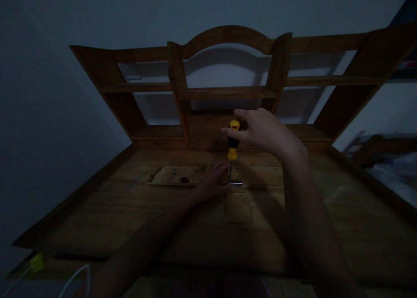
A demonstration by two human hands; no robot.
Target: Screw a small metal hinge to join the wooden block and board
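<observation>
My right hand [260,128] grips a screwdriver [233,141] with a yellow and black handle from above. The shaft points straight down, and its tip meets a small shiny metal piece that looks like a hinge [237,183]. Close by on the left, my left hand [213,183] has its fingers curled in beside the shaft, its thumb at the metal piece's left end. What those fingers pinch is too dark to make out. Beneath the metal piece lies a small square wooden board [239,209]; behind it runs a long, stained wooden strip [176,175].
All this lies on a wooden desk [124,220] with a raised shelf unit [228,93] along its back. Thin small items [132,185], perhaps screws, lie at left. A white cable [74,274] and a yellow object [37,262] are at the front left edge. The room is dim.
</observation>
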